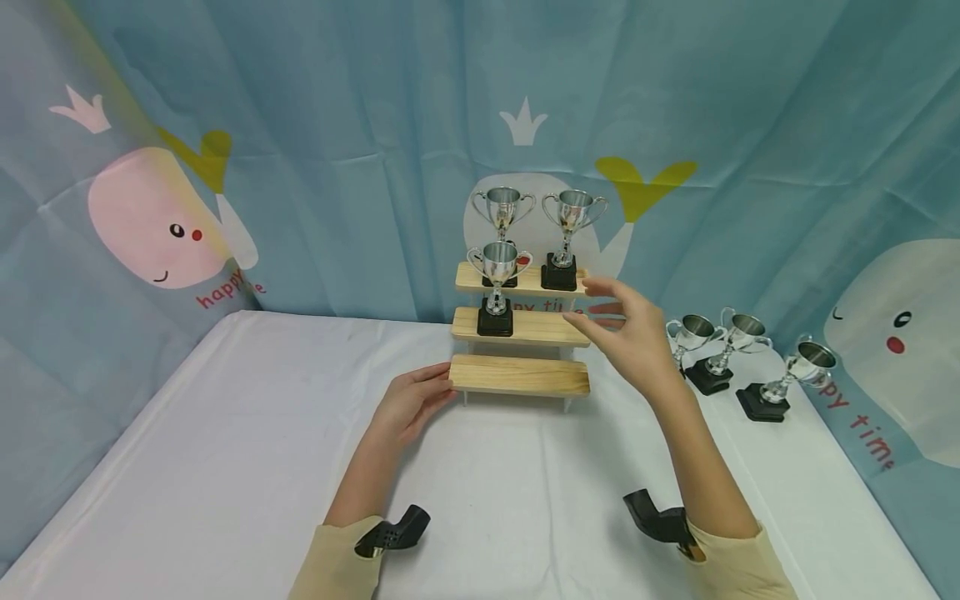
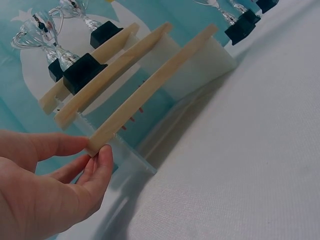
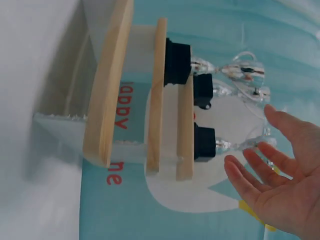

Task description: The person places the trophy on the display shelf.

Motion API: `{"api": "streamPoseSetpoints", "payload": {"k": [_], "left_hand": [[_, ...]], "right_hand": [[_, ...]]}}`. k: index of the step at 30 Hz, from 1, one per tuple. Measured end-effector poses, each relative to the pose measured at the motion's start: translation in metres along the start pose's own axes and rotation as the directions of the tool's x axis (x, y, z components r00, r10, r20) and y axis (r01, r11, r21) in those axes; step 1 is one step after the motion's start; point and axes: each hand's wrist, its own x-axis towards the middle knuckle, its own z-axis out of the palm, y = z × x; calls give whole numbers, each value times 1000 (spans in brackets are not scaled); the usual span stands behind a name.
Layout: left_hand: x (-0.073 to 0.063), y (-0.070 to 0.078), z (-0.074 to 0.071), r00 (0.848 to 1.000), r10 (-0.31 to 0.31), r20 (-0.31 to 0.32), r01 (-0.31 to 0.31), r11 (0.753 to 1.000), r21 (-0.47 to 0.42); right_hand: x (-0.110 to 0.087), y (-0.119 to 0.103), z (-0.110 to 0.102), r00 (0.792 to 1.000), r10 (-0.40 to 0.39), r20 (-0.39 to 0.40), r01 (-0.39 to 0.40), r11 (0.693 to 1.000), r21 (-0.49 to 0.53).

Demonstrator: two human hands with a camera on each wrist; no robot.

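A three-tier wooden display stand (image 1: 521, 375) is at the back centre of the table. My left hand (image 1: 411, 404) pinches the left end of its lowest board (image 2: 135, 102), thumb above and fingers below. On the top tier are two silver trophy cups on black bases, the left one (image 1: 504, 202) partly hidden by a front trophy cup (image 1: 497, 265) on the middle tier's left. My right hand (image 1: 633, 337) is held beside the stand's right end, fingers spread and holding nothing. Nearest it is the top tier's right trophy cup (image 1: 572, 212); contact is not evident.
To the right of the stand, three more trophy cups (image 1: 745, 329) stand on the white cloth-covered table (image 1: 225, 467); the forearm partly hides the leftmost. A blue printed curtain (image 1: 360, 167) hangs close behind the stand and along both sides.
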Motion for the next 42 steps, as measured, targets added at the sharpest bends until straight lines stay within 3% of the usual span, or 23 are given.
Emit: {"api": "streamPoseSetpoints", "payload": {"k": [10,24,42], "left_hand": [[-1,1,0,1000,-1,9,1,1000,2],[-1,-2,-1,1000,-2,24,2,1000,4],[3,-3,-2,999,11,39,-10,1000,-8]], "right_hand": [[-12,10,-15,998,-23,-64,18,997,-73],[-22,24,-27,986,-38,-163,21,995,-102],[-31,44,-50,951,71,-300,-108,988,-108]]}}
